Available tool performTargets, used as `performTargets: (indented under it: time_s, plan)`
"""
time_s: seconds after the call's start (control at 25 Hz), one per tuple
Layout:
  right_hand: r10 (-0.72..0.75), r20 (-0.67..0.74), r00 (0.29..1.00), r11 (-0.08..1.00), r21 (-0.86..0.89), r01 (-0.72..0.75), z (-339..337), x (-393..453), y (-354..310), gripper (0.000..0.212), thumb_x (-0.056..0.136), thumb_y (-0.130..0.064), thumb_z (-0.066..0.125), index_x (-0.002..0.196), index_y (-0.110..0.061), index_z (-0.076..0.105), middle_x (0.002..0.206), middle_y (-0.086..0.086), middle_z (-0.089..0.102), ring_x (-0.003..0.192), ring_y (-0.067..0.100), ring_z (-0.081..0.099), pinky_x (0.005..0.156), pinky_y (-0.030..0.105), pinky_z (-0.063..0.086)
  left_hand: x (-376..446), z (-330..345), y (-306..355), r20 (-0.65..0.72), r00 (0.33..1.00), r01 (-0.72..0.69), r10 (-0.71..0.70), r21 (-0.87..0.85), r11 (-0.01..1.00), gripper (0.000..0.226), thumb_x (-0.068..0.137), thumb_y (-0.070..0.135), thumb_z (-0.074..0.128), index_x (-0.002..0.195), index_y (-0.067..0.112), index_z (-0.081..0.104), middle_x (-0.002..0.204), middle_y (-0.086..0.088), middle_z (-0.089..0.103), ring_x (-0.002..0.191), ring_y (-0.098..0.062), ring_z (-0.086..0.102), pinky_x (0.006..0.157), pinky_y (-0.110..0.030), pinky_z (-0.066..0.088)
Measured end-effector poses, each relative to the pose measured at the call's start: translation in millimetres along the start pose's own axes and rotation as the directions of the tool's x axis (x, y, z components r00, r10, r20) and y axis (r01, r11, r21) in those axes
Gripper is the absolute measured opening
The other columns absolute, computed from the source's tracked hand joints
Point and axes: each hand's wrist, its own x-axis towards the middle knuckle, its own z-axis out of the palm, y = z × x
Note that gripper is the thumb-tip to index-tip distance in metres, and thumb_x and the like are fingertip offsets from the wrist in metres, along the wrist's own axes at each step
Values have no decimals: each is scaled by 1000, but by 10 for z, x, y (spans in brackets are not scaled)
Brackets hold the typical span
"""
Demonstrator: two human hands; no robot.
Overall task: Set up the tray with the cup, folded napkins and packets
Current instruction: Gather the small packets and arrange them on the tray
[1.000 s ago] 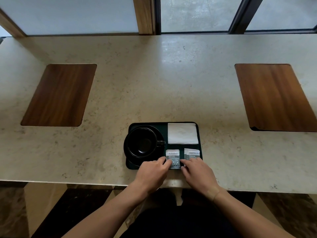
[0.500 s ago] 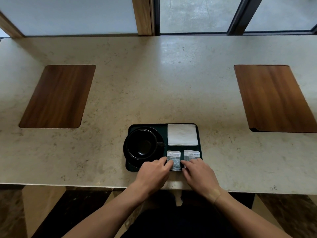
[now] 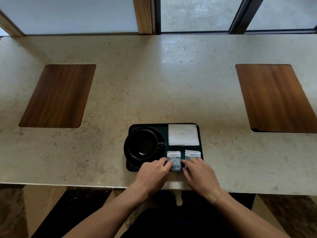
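- tray [image 3: 200,134] sits at the counter's near edge with black cup [image 3: 143,145], folded napkin [image 3: 183,134], two packets
- left hand [image 3: 154,174] fingertips on left packet [image 3: 174,158], fingers bent, pressing it
- right hand [image 3: 199,174] fingers lie over right packet [image 3: 193,154]; can't tell if gripping

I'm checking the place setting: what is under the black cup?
A black saucer lies under the cup, its rim showing around the cup, and the saucer sits on the dark tray. The cup hides the saucer's middle, so anything between them cannot be seen.

Black cup [image 3: 142,145], dark-green tray [image 3: 166,129], white napkin [image 3: 183,134] (grey-printed packets [image 3: 174,158]).
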Motion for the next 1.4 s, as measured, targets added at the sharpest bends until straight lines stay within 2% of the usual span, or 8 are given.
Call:
performTargets:
  time_s: [0.36,0.44,0.56,0.68,0.92,1.16,1.32,1.4]
  plan:
    - [-46,-16,999,998,-51,45,-38,-28,-32,34,93,-30,53,126,-22,60,100,-2,68,90,19,57,72,29,43,3,-10,2,-5,1000,3,-3,-15,1000,34,99,26,37,131,17,42,130,-7,53,96,-27,64,68,-40,56]
    - [-46,-72,996,998,-42,43,-88,-27,-8,29,86,-24,64,115,-21,67,90,-3,69,81,17,59,64,28,45,7,-45,15,-43,999,-3,3,-13,1000,32,100,27,33,128,17,45,124,-5,56,92,-24,64,64,-39,56]
    - [13,-177,984,1000,-2,-14,-188,-3,133,25,80,-23,73,105,-22,71,82,-6,66,72,12,56,58,20,38,84,-142,32,-113,993,-32,31,-6,999,32,100,30,33,122,17,51,116,-2,59,90,-19,59,61,-37,55]
    - [71,-158,985,996,-42,-78,-272,45,345,33,83,-35,69,115,-24,66,88,-5,63,78,14,53,62,22,34,293,-254,100,-146,988,-41,39,-10,999,33,95,36,48,121,16,56,112,-2,58,96,-18,55,65,-31,51]
    - [83,8,997,988,-133,-81,-357,127,521,58,82,-59,59,133,-36,46,108,-5,55,96,16,47,73,27,38,710,-332,380,-34,999,15,-16,-26,1000,43,90,44,57,122,15,53,115,-5,59,102,-23,56,69,-37,48]
    - [63,48,997,991,-117,-57,-361,154,598,63,81,-61,58,137,-37,41,113,-5,53,99,15,45,77,27,37,825,-347,406,36,997,60,-61,41,997,36,88,33,62,118,13,55,112,-7,60,98,-26,58,69,-37,46]
    - [46,61,997,994,-98,-40,-363,185,635,63,81,-60,59,136,-36,41,114,-5,52,100,16,44,76,27,35,854,-354,430,47,997,65,-67,56,996,28,89,23,59,116,13,55,111,-8,59,98,-28,57,69,-39,48]
    - [41,62,997,996,-86,-36,-362,204,650,64,80,-59,60,137,-36,41,114,-5,52,101,17,44,76,28,34,860,-331,447,36,997,62,-64,67,996,28,89,20,60,115,13,53,111,-8,58,98,-28,56,65,-38,44]
